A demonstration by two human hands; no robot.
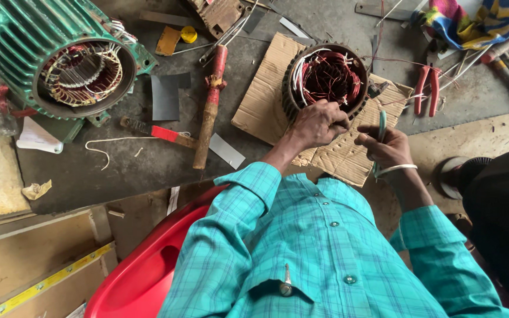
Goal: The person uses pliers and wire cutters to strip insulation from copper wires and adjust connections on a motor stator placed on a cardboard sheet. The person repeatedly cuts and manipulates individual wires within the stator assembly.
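A heavy, rigid stator (325, 79) is gripped at its rim by the left hand (319, 122); a thin teal tool (381, 126) is pinched by the right hand (387, 147).

dark grey worktop (119, 171), scuffed; tan concrete floor (478, 135); daylight.
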